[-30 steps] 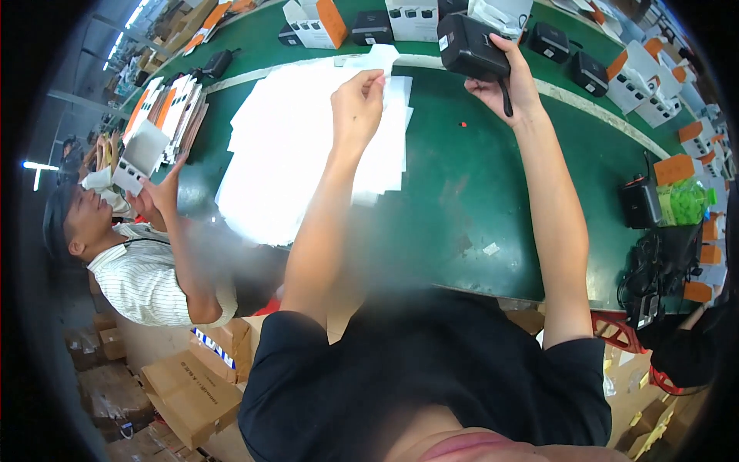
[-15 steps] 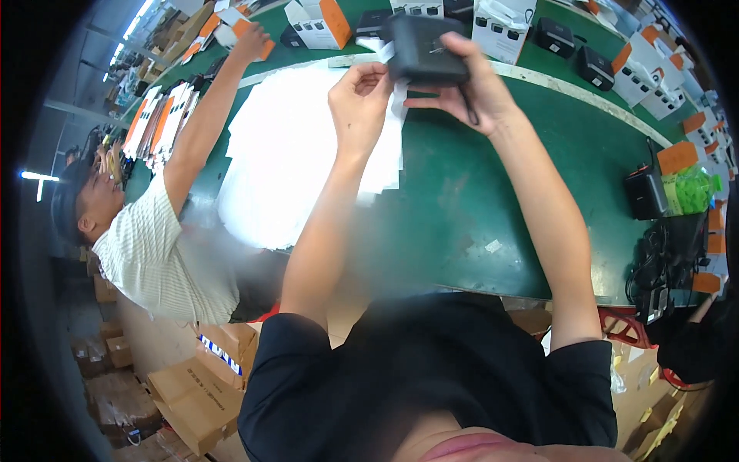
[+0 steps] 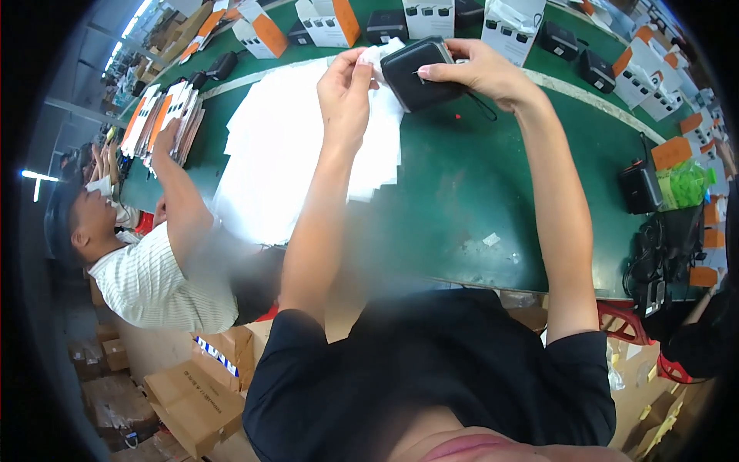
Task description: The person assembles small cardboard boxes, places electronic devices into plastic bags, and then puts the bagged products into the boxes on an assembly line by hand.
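My right hand (image 3: pixel 493 73) grips a small black zip case (image 3: pixel 416 83) with a wrist strap, thumb on its broad face and fingers behind. The case is tilted, held up over the far part of the green table. At its left edge, my left hand (image 3: pixel 342 96) pinches a crumpled white piece (image 3: pixel 376 58), tissue or thin cloth, against the case. Below that hand lies a spread pile of white sheets (image 3: pixel 269 146).
White-and-orange boxes (image 3: pixel 327 23) and black cases (image 3: pixel 385 27) line the far side of the green table (image 3: pixel 477 200). On my left, a co-worker's hand (image 3: pixel 168 135) touches a stack of flat cartons (image 3: pixel 185 104). Cables (image 3: pixel 650 250) and a green bottle (image 3: pixel 685 185) lie right.
The black case has come slightly lower and turned, its strap now hanging at the right. The co-worker's hand has left a box at the back, which now stands there, and reached the flat cartons.
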The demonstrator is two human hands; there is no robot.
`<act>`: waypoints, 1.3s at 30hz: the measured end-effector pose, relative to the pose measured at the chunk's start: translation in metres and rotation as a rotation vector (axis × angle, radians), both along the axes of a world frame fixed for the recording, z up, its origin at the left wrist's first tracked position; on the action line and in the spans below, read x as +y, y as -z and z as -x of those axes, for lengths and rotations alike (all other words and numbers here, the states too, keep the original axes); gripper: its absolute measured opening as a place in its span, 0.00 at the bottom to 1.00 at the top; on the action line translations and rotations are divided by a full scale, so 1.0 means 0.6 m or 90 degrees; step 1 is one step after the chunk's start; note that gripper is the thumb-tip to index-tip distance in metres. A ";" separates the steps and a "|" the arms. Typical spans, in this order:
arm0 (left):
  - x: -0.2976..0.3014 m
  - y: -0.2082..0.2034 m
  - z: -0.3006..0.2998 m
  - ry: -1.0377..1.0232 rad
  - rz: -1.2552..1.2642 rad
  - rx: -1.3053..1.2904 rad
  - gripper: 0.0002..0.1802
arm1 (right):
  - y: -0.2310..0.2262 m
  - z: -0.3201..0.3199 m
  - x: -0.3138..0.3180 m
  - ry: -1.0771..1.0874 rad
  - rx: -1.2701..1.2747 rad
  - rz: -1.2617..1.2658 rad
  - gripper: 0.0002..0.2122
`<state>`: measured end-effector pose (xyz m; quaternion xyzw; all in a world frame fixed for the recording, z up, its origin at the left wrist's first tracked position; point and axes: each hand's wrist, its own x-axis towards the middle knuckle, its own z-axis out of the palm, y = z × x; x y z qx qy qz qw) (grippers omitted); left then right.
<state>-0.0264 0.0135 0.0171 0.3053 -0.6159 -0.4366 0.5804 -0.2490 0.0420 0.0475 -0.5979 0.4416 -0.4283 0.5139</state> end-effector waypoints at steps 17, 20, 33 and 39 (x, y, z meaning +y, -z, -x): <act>0.079 0.041 0.130 -0.059 0.077 -0.136 0.09 | 0.094 -0.061 -0.037 0.438 -0.284 0.107 0.24; 0.043 0.038 0.115 -0.040 0.057 -0.171 0.08 | 0.078 -0.053 -0.037 0.419 -0.296 0.204 0.20; -0.005 -0.113 0.171 0.337 -0.116 -0.085 0.06 | 0.075 0.063 0.006 0.200 0.223 0.159 0.38; -0.172 -0.112 0.227 -0.109 0.146 -0.053 0.20 | -0.064 0.168 -0.058 0.304 0.115 0.463 0.28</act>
